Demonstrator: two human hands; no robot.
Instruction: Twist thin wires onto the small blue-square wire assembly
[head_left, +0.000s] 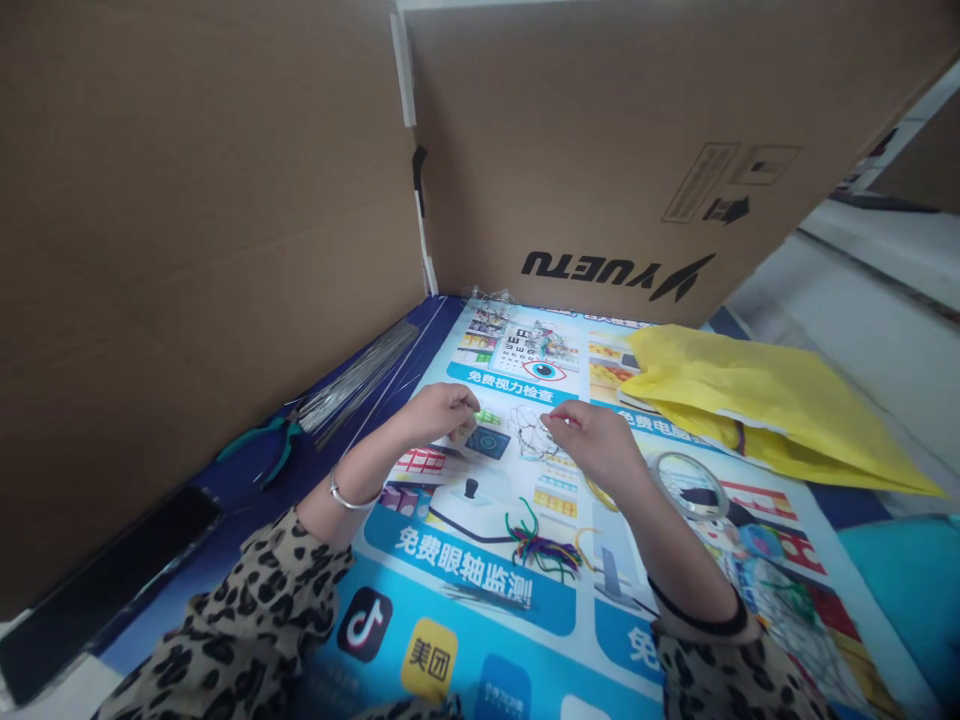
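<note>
My left hand (444,412) is closed in a pinch over the printed sheet; whatever is between its fingertips is too small to make out. Facing it, my right hand (592,440) pinches too, its fingertips at the edge of a thin bent-wire shape (531,436), which seems to be in its grip. A gap separates the two hands. Below them lies a bundle of coloured cords (547,552), purple, green and yellow. Behind them, more tangled wire pieces (541,340) rest on the sheet.
Cardboard walls (600,150) stand behind and at left. Along the left lie straight wires (360,375), teal-handled pliers (271,445) and a black phone-like slab (112,590). On the right are a yellow bag (772,400), a roll of clear tape (690,484) and a wire pile (795,610).
</note>
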